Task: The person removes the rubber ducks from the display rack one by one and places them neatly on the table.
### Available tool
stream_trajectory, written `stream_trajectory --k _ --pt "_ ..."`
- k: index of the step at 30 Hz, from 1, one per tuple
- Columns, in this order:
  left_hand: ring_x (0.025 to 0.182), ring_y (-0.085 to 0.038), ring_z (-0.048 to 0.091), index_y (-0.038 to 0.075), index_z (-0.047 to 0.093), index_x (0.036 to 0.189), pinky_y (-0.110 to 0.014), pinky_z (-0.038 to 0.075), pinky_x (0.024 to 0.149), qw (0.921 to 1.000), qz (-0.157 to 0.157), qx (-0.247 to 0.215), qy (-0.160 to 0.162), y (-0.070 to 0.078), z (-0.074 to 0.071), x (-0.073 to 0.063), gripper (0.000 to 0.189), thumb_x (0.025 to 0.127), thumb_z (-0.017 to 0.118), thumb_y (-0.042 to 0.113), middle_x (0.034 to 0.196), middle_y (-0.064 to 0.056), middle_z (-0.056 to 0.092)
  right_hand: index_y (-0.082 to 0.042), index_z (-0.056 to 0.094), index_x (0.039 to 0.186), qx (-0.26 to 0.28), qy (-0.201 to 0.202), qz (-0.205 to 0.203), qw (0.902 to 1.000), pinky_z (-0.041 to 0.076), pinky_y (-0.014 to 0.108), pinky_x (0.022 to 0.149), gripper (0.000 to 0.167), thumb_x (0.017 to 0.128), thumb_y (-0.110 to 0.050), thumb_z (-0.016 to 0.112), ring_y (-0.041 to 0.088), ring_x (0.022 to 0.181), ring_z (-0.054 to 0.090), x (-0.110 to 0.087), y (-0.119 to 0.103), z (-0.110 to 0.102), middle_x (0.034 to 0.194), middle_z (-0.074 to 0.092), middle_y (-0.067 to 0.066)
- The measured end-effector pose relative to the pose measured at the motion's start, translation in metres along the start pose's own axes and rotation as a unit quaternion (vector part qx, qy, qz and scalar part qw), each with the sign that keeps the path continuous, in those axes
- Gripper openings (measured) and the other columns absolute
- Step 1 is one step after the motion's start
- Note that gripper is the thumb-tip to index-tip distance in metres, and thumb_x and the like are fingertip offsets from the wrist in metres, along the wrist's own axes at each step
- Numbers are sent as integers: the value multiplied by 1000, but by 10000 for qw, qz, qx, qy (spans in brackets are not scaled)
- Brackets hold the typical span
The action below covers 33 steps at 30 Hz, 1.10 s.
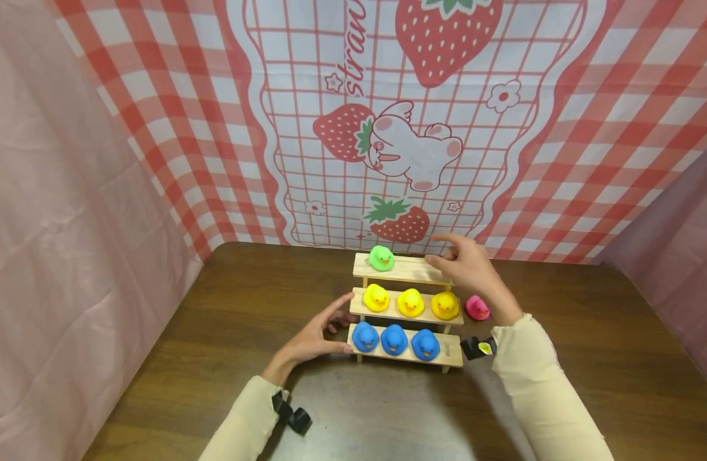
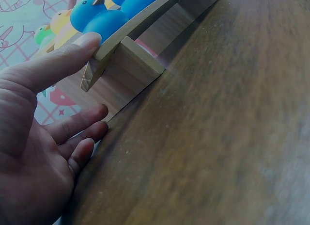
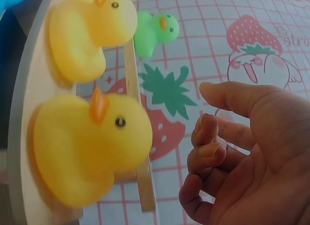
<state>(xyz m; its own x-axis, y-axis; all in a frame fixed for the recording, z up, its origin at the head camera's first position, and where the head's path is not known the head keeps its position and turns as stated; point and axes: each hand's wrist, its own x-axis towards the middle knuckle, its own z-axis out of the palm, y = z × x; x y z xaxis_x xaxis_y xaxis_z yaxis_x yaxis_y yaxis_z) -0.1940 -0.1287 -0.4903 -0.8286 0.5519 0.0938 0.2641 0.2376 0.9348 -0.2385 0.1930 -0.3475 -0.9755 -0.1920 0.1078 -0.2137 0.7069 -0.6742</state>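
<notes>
Three blue ducks sit on wooden rack just R of L grip, its fingers relaxed, thumb touching rack; R grip, loosely curled, holds nothing, w/ green duck to its L.

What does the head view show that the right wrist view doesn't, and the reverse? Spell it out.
Only the head view: the pink duck beside the rack, the left hand at the rack's left end, and the sleeves.

Only the right wrist view: the palm side of the right hand.

Both: the right hand, yellow ducks, the green duck, at least part of the rack, and the strawberry-print cloth.
</notes>
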Motion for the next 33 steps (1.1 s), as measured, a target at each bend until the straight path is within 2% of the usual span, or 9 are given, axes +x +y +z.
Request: stream_trajectory --k 5,15,25,33 --pt "118 -31 56 26 25 160 -38 41 93 10000 -2 -9 5 0 0 0 97 82 82 18 135 -17 63 -9 55 140 193 -113 39 9997 37 27 48 49 96 -26 67 14 49 40 3 -7 7 61 51 2" --pt "119 -31 56 26 25 160 -38 41 94 10000 -25 -16 6 0 -1 -1 97 82 81 18 136 -18 63 -12 56 139 487 -317 115 9982 33 26 46 46 96 -24 67 15 49 38 11 -17 21 61 48 2" --pt "120 -33 56 26 25 160 -38 41 94 10000 11 -36 -10 -1 -2 -2 96 82 81 19 136 -18 63 -8 57 138 199 -387 -179 9989 32 26 48 49 93 -24 70 14 48 36 18 -24 36 56 44 -2" --pt "119 -33 56 27 25 159 -38 41 95 10000 -17 -48 -14 1 -1 -1 96 81 81 17 135 -18 62 -10 57 138 245 -493 -277 9981 34 25 48 49 93 -24 71 13 47 39 22 -28 45 57 48 -1"
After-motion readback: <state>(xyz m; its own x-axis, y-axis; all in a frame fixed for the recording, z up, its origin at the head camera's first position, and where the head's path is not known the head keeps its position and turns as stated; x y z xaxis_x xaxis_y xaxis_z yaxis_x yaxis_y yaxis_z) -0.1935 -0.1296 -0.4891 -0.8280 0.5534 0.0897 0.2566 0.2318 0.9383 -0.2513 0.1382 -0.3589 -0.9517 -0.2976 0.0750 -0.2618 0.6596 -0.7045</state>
